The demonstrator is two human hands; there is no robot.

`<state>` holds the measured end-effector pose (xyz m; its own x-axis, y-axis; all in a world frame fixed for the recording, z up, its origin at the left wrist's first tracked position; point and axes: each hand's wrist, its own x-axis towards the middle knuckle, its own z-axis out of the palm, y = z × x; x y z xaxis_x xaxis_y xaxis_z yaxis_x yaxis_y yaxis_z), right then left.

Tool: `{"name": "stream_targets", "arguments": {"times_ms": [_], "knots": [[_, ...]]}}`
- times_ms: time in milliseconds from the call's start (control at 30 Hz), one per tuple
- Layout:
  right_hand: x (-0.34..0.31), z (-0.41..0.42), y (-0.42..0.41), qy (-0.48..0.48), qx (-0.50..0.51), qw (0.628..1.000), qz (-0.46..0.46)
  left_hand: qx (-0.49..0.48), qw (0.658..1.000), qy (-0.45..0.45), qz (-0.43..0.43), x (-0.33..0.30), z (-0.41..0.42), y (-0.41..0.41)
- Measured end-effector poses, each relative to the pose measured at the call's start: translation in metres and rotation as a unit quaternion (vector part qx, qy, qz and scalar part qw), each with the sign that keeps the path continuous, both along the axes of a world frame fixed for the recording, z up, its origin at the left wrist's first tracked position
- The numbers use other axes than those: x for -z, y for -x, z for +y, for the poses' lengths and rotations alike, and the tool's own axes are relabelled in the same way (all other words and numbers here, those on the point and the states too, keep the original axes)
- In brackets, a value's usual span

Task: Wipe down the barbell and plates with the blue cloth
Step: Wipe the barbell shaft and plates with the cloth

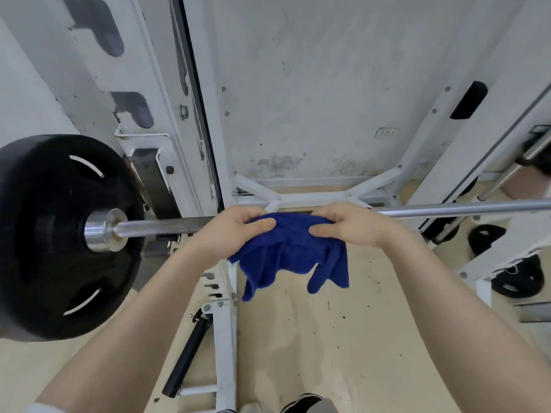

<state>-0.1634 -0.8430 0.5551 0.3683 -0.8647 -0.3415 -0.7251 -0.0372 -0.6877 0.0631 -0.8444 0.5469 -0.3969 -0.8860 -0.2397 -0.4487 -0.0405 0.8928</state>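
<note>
Left hand (231, 231) fingers (259, 225) curled shut on the blue cloth (290, 251), thumb pressed into the fabric on top. Right hand (347, 225) does the same on the other side, thumb (320, 231) pinching the cloth's upper edge. Both hands sit close together with the cloth bunched between them, draped over the barbell (447, 208) shaft about mid-span; loose corners hang below the bar toward the floor (343, 338). Whether the fingers wrap fully round the shaft under the cloth cannot be told, fabric hides it.

Step in hand, judged: wiping the bar shaft, cloth laid over it and gripped from both sides. Task looks early to mid; the plate (59, 234) at the left end shows no contact with the cloth. Next move likely calls for sliding the gripped cloth along the shaft toward the collar (104, 231), keeping pressure on, then opening the cloth out to cover the flat plate face and its slots.

Counts: two hands, one blue cloth, one barbell resting across the white rack (208, 129), one black plate loaded at the visible left end. The right end runs out of view. Spare plates (517, 280) lie on the floor near the rack's right side, at least two, possibly more behind the frame.
</note>
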Motion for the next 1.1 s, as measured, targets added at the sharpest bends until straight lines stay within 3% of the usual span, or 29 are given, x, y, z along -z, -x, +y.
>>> {"name": "stream_targets", "arguments": {"times_ms": [67,133,167,233,300,367,400,467,500,533,600,633,667,700,767,833,933,1000,1100], "knots": [[0.005,0.0,-0.002,0.085,0.07,0.993,0.044,-0.075,0.996,0.021,0.04,0.006,-0.001,0.003],[0.013,0.002,-0.01,0.193,0.174,0.961,0.098,-0.129,0.989,0.051,0.053,0.009,0.002,0.01],[0.015,0.005,-0.017,0.229,0.24,0.94,0.078,-0.146,0.986,0.048,0.064,0.01,0.005,0.017],[0.02,0.01,-0.036,0.229,0.349,0.907,-0.053,-0.163,0.981,0.002,0.104,0.016,0.013,0.034],[0.021,0.015,-0.056,0.158,0.416,0.86,-0.249,-0.176,0.967,-0.062,0.175,0.021,0.019,0.049],[0.023,0.021,-0.069,0.161,0.4,0.831,-0.351,-0.156,0.926,-0.131,0.318,0.022,0.021,0.055],[0.026,0.024,-0.073,0.192,0.358,0.845,-0.348,-0.126,0.897,-0.166,0.39,0.02,0.021,0.054],[0.036,0.026,-0.074,0.297,0.239,0.891,-0.247,-0.08,0.85,-0.223,0.47,0.018,0.017,0.046],[0.042,0.023,-0.072,0.342,0.188,0.9,-0.194,-0.072,0.852,-0.236,0.463,0.018,0.016,0.04],[0.05,0.019,-0.069,0.364,0.156,0.904,-0.161,-0.066,0.865,-0.24,0.435,0.017,0.015,0.033],[0.064,0.009,-0.063,0.423,0.139,0.894,-0.053,-0.055,0.945,-0.16,0.279,0.016,0.012,0.019],[0.069,0.003,-0.063,0.462,0.157,0.872,0.039,-0.05,0.986,-0.058,0.146,0.016,0.008,0.008],[0.073,-0.004,-0.067,0.484,0.186,0.847,0.119,-0.055,0.996,0.063,-0.001,0.018,0.004,-0.003],[0.074,-0.011,-0.074,0.485,0.216,0.83,0.172,-0.069,0.977,0.164,-0.12,0.023,0.0,-0.016],[0.072,-0.024,-0.103,0.474,0.211,0.824,0.228,-0.084,0.924,0.275,-0.251,0.037,-0.01,-0.04],[0.074,-0.027,-0.14,0.473,0.151,0.824,0.273,-0.05,0.886,0.321,-0.331,0.053,-0.017,-0.053],[0.069,-0.025,-0.16,0.481,0.092,0.829,0.271,-0.052,0.847,0.365,-0.382,0.064,-0.023,-0.054],[0.069,-0.027,-0.14,0.495,0.067,0.816,0.291,-0.072,0.852,0.348,-0.384,0.056,-0.025,-0.049],[0.064,-0.032,-0.102,0.446,0.151,0.82,0.326,-0.092,0.871,0.344,-0.34,0.056,-0.025,-0.051]]}}
